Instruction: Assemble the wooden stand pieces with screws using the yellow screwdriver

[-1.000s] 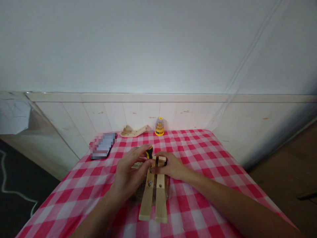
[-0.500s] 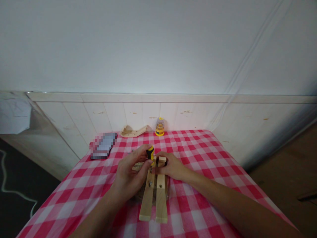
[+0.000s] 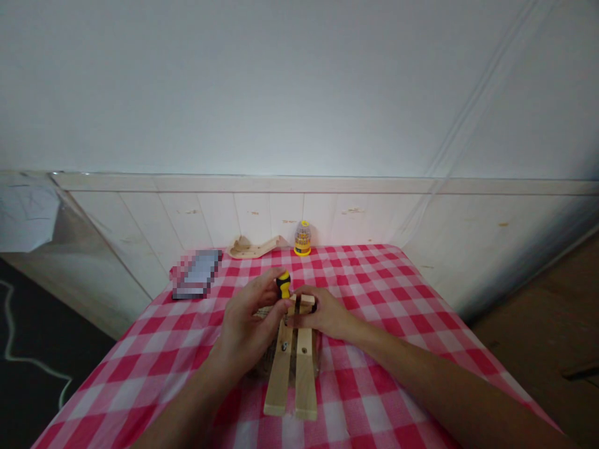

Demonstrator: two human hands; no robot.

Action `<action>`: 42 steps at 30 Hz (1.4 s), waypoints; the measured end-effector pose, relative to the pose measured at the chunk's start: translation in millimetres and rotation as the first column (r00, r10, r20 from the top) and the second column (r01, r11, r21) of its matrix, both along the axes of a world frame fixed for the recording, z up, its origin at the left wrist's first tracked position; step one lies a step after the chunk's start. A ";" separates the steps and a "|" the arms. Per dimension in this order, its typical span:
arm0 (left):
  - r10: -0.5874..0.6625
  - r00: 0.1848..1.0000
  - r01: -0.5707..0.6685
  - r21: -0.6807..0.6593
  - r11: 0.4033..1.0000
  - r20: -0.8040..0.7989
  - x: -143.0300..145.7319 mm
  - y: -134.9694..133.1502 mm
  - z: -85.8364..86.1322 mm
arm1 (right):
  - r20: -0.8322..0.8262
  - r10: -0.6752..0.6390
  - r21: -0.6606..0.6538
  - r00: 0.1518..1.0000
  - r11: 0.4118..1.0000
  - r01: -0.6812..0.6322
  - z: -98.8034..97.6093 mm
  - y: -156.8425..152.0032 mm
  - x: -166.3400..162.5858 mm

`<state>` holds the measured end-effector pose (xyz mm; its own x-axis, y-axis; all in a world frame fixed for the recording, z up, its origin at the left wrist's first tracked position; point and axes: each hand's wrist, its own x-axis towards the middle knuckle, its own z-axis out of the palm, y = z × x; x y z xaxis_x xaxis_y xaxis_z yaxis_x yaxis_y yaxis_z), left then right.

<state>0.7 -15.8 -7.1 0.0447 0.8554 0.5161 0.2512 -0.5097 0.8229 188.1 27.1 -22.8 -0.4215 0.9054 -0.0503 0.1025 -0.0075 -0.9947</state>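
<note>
My left hand (image 3: 250, 321) pinches a short yellow-and-black screwdriver (image 3: 284, 285) that stands upright over the left of two pale wooden bars. Its tip comes down toward the far part of the left wooden bar (image 3: 277, 386). A metal screw (image 3: 284, 346) shows in that bar, nearer to me. Across the far end of the bars my right hand (image 3: 325, 312) is closed around the wood. The right wooden bar (image 3: 306, 393) lies alongside with a small gap between, and has a hole or screw head in it. What lies beneath the bars is mostly hidden.
A red-and-white checked cloth (image 3: 384, 386) covers the table. At the back stand a yellow screwdriver-bit holder (image 3: 302, 240) and a curved wooden piece (image 3: 255, 251) by the panelled wall (image 3: 327, 212). A phone-like device (image 3: 199, 274), blurred out, lies at the back left.
My left hand's fingers have shifted slightly on the screwdriver, and its handle looks turned and a little higher. My right hand keeps its hold on the wood.
</note>
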 end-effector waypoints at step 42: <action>0.068 0.996 -0.072 0.060 0.996 0.066 -1.4 -19.6 29.6 | 0.103 -0.023 0.198 0.994 0.980 0.002 6.3 -15.5 10.9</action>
